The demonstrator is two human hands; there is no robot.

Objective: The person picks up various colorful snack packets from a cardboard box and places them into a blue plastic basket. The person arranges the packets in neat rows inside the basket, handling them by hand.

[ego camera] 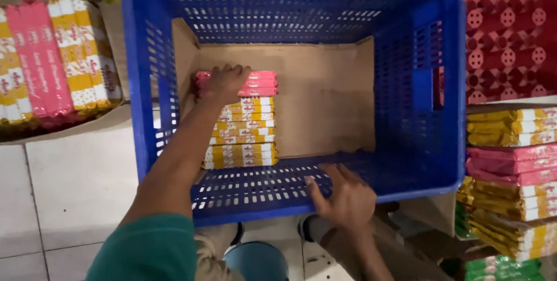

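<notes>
The left hand reaches down into the blue crate, its fingers curled over and gripping the pink packets at the far end of a row against the crate's left wall. The right hand rests on the crate's near rim, fingers spread flat on the lattice, holding nothing. The crate, the largest thing here, is lined with brown cardboard, and most of that lining to the right of the row lies bare. The row itself runs from the crate's near wall toward its far wall: yellow-and-white packets nearer, the pink ones beyond them. Each packet is long and flat, its long axis lying across the crate, left to right, ends pointing at the side walls. Judging by the grip, the step in hand is seating the pink packets square against the row; the next move would call for easing the fingers out without dragging the packets askew. More packets are stacked outside, right of the crate, and others to its left.
</notes>
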